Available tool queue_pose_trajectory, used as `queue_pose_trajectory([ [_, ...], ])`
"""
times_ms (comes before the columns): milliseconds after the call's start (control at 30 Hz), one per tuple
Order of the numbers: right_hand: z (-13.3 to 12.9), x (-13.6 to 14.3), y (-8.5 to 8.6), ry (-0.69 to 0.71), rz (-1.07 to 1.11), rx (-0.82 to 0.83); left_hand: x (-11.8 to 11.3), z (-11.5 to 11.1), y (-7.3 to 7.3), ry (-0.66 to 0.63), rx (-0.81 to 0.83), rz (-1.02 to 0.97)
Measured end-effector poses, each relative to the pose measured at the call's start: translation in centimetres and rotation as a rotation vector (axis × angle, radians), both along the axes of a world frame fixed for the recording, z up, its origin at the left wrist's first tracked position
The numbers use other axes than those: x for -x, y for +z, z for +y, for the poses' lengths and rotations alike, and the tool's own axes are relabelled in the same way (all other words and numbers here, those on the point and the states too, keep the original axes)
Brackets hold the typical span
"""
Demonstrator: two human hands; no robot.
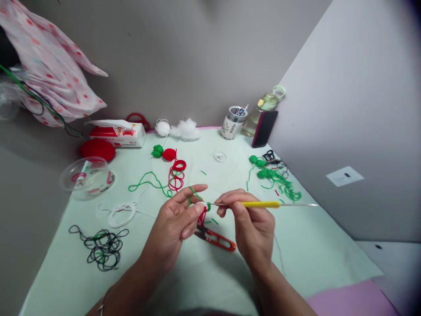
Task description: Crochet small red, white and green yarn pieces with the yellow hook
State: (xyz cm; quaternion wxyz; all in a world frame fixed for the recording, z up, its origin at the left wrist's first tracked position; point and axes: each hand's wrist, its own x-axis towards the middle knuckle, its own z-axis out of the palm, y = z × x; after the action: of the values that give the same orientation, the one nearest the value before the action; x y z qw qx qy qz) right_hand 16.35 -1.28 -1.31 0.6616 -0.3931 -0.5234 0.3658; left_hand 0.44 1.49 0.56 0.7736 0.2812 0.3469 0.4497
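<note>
Between its thumb and fingers my left hand [177, 217] pinches a small crochet piece [204, 207] in red, white and green yarn. A green strand runs up over the left fingers, and red strands dangle below the piece. My right hand [251, 224] grips a crochet hook [259, 204] by its yellow handle, pen-like, with the tip at the green edge of the piece. Whether the tip is through a stitch is too small to tell. Under the hands lie orange-handled thread snips [219, 240], partly hidden by the left fingers.
Tangled black yarn [101, 248] and white yarn [122, 214] lie at left, near a clear plastic tub [88, 177]. Red yarn [177, 173] and green balls [262, 174] lie farther back. A tissue box [128, 135], a pen holder [233, 125], a bottle [259, 112] and a phone [265, 128] stand along the wall.
</note>
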Motion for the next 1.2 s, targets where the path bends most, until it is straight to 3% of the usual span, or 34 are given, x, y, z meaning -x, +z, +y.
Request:
queue_pose_trajectory([
  [200,0.2,-0.3,0.0,0.042,0.137,0.032,0.0,-0.2,-0.1,0.014,-0.001,-0.001],
  [267,0.4,-0.3,0.0,0.075,0.094,0.03,-0.1,-0.4,-0.2,-0.02,-0.017,0.006],
  [367,0.3,0.0,0.1,0.015,-0.077,-0.021,-0.3,-0.7,-0.4,-0.037,-0.052,0.047],
  [500,-0.3,0.5,0.4,-0.138,-0.43,-0.182,-0.7,-0.9,-0.7,0.059,-0.066,0.07],
  [600,-0.6,0.4,0.3,-0.218,-0.677,-0.304,-0.8,-0.7,-0.8,-0.016,0.045,-0.051],
  [700,-0.2,-0.1,0.4,-0.22,-0.469,-0.226,-0.7,-0.2,-0.7,-0.078,0.146,-0.165],
  [800,0.3,-0.5,0.4,-0.084,-0.132,-0.057,-0.5,0.1,-0.5,0.002,0.128,-0.157],
  [867,0.4,-0.5,0.3,0.008,-0.081,-0.004,-0.5,0.1,-0.4,0.02,0.088,-0.108],
  [967,0.4,-0.3,0.0,0.012,-0.097,0.03,-0.7,-0.2,-0.5,0.014,0.03,-0.044],
  [1200,0.8,-0.2,0.1,0.119,0.244,0.134,-0.5,-0.4,-0.4,0.01,-0.008,0.001],
])
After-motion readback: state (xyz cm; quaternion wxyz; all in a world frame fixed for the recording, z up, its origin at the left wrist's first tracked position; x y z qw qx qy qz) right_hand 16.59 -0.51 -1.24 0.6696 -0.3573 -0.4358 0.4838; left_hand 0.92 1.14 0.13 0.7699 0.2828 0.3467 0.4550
